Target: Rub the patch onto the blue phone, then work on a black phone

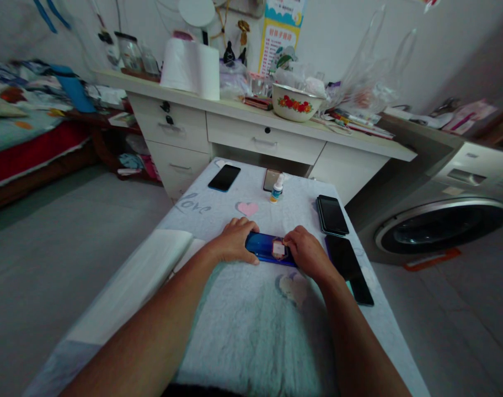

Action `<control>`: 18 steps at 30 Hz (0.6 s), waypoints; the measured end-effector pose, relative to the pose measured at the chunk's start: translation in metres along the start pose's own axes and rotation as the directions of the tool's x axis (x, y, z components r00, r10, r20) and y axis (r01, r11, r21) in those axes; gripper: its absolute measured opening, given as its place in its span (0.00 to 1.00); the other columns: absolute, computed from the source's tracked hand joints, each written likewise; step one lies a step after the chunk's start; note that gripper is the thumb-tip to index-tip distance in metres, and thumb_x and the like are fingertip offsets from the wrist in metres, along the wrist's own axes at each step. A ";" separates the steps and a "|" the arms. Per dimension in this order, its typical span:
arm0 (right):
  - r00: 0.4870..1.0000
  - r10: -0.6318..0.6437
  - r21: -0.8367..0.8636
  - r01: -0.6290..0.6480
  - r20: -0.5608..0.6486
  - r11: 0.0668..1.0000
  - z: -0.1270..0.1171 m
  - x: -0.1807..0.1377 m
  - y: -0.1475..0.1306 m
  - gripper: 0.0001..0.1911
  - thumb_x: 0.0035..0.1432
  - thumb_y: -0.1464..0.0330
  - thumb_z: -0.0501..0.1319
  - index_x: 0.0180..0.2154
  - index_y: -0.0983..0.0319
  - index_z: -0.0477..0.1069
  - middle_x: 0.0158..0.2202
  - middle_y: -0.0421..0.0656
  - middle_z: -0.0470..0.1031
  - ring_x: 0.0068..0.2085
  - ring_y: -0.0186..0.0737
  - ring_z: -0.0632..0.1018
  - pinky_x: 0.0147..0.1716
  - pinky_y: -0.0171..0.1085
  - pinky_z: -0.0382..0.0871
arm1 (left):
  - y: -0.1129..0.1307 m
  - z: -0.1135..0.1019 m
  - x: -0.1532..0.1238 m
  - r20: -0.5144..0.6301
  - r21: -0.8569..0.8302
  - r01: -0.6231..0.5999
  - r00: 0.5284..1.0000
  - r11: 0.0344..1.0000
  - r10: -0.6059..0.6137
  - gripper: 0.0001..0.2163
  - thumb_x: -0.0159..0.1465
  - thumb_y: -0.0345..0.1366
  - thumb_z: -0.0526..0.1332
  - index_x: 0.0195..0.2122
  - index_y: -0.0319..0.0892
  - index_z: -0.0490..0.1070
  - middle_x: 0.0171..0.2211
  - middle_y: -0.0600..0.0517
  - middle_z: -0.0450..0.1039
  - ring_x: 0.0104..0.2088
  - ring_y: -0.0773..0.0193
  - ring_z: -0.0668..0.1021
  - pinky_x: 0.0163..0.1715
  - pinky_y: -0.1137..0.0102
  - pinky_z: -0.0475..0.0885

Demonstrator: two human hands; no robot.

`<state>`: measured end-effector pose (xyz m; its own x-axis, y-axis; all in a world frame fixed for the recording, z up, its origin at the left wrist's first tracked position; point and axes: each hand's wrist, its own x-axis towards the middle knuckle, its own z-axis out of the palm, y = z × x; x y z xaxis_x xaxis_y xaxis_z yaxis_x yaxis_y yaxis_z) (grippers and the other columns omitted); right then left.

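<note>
Our left hand (pixel 237 241) spans one end of the blue phone (pixel 260 246), thumb and fingers parted around it; our right hand (pixel 308 252) is curled narrow, fingertips at the square patch (pixel 278 249) near the other end. The phone sits mid-worktop (pixel 239 342), well inside the edges. Rightward is tight: a black phone (pixel 347 264) lies between forearm and edge. Between our forearms, cloth stretches toward us.

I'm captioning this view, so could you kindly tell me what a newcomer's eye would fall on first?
Probably the glossy blue phone near the picture's centre, gripped by the left hand, with the right hand at its other end. Next, perhaps, the red-flowered white bowl on the counter beyond, then the washing machine on the right, with its dark round door.
</note>
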<state>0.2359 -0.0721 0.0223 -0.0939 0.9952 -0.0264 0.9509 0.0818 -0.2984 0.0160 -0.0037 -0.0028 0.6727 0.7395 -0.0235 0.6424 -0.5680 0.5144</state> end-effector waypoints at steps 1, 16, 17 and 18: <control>1.000 -0.016 0.018 0.015 0.015 1.000 -0.002 -0.002 0.001 0.12 0.63 0.71 0.52 0.37 0.62 0.74 0.38 0.44 0.69 0.39 0.34 0.72 0.40 0.31 0.60 | 0.000 0.000 0.000 0.000 0.001 0.001 1.000 1.000 -0.001 0.32 0.42 0.51 0.69 0.47 0.47 0.64 0.45 0.50 0.63 0.49 0.52 0.64 0.47 0.64 0.62; 0.997 0.016 -0.013 -0.015 0.073 1.000 -0.019 -0.012 0.024 0.12 0.58 0.74 0.53 0.33 0.64 0.76 0.34 0.45 0.72 0.36 0.35 0.72 0.37 0.32 0.60 | -0.002 0.001 0.000 -0.007 0.008 -0.003 1.000 1.000 0.003 0.32 0.42 0.49 0.70 0.47 0.47 0.64 0.46 0.50 0.64 0.47 0.53 0.65 0.45 0.65 0.63; 0.998 0.032 -0.039 -0.030 0.052 0.999 -0.018 -0.011 0.024 0.12 0.59 0.73 0.53 0.34 0.64 0.76 0.35 0.46 0.71 0.36 0.36 0.72 0.38 0.32 0.60 | -0.002 0.001 0.000 -0.007 0.009 -0.007 1.000 1.000 0.007 0.32 0.42 0.49 0.70 0.47 0.47 0.64 0.46 0.51 0.64 0.47 0.53 0.65 0.45 0.65 0.63; 0.999 0.040 -0.055 -0.038 0.030 0.998 -0.016 -0.010 0.024 0.12 0.60 0.72 0.53 0.34 0.64 0.76 0.35 0.46 0.71 0.37 0.36 0.72 0.38 0.32 0.60 | -0.002 0.001 0.000 0.000 0.012 -0.016 1.000 1.000 0.016 0.32 0.42 0.50 0.70 0.47 0.47 0.64 0.46 0.51 0.64 0.48 0.53 0.65 0.46 0.65 0.62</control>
<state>0.2645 -0.0793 0.0306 -0.0646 0.9956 -0.0674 0.9685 0.0463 -0.2446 0.0153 -0.0025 -0.0045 0.6826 0.7306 -0.0151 0.6361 -0.5839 0.5044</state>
